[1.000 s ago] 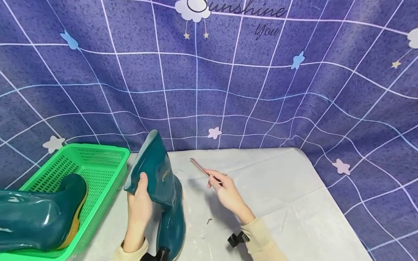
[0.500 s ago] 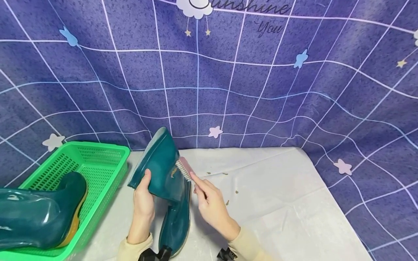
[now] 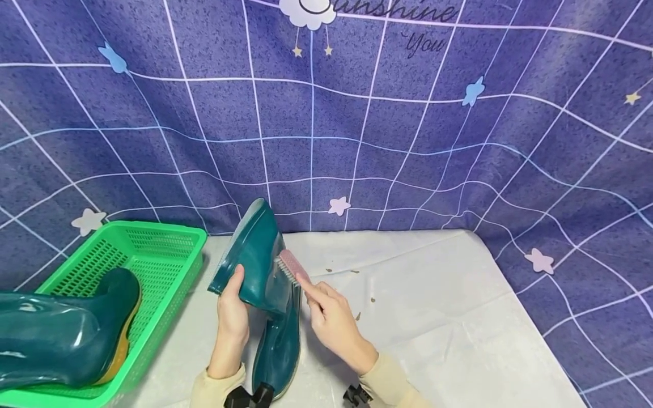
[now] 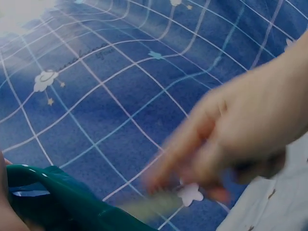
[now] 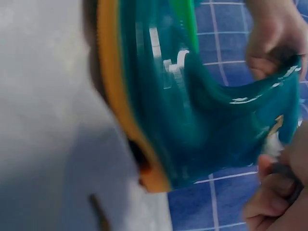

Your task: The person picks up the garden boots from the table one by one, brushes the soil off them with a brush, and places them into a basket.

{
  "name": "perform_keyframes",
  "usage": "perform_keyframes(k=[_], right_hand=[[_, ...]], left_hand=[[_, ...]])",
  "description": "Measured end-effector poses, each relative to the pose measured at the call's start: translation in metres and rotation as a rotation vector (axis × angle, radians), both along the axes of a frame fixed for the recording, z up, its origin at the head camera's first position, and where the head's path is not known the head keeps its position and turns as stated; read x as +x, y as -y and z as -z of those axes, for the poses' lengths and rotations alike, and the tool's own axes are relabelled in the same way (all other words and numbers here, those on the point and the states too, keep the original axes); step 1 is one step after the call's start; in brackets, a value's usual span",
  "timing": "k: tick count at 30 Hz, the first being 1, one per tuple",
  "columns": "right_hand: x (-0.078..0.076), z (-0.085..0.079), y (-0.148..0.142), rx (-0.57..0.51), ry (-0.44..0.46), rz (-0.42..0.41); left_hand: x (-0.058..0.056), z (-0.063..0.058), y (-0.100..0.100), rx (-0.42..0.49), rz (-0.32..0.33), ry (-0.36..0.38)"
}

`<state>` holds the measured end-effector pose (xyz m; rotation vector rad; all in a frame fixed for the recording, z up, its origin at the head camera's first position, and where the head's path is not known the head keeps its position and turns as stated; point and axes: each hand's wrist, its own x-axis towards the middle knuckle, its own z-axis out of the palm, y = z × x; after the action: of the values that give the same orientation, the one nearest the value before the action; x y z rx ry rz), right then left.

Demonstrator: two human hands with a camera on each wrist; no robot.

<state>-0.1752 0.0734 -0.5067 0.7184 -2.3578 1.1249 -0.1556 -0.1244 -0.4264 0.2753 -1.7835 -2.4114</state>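
Note:
A glossy teal rubber boot [image 3: 278,340] stands on the white-covered table, its shaft leaning to the left. My left hand [image 3: 233,317] grips the shaft near its top opening, thumb on the outside. A pink brush [image 3: 292,264] with pale bristles is in my right hand [image 3: 334,326], index finger stretched along its back. Its bristles are against the right side of the shaft. In the right wrist view a brown smear [image 5: 276,125] shows on the boot [image 5: 192,120] beside the bristles. The left wrist view shows the right hand [image 4: 236,130] blurred above the boot's rim [image 4: 38,178].
A green plastic basket [image 3: 199,249] on the left holds a second teal boot [image 3: 56,334] with a yellowish sole. Several small brown crumbs [image 3: 373,300] lie on the white cover [image 3: 449,340] to the right. A blue patterned curtain [image 3: 398,136] hangs behind.
The right hand has brought the brush left onto the boot's shaft. Brown crumbs have appeared on the table at right. The boot's shaft has shifted slightly right, and the smear shows less in the head view.

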Motion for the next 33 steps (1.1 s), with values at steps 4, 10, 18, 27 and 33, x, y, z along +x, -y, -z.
perform_keyframes(k=[4,10,18,27,33], right_hand=[[-0.002,0.003,-0.003,0.027,0.045,0.05],[-0.003,0.001,-0.002,-0.146,-0.12,-0.073],[-0.007,0.001,-0.006,-0.017,0.071,-0.168],[-0.005,0.0,-0.004,-0.023,0.07,-0.087],[-0.007,0.003,-0.005,0.025,0.121,0.01]], left_hand=[[0.002,0.0,-0.003,-0.031,-0.048,-0.002],[0.002,0.001,-0.004,-0.038,-0.027,0.014],[0.0,0.001,0.011,-0.071,-0.066,0.02],[0.0,0.003,0.01,-0.028,-0.022,-0.015],[0.0,0.002,0.007,-0.118,-0.057,0.026]])
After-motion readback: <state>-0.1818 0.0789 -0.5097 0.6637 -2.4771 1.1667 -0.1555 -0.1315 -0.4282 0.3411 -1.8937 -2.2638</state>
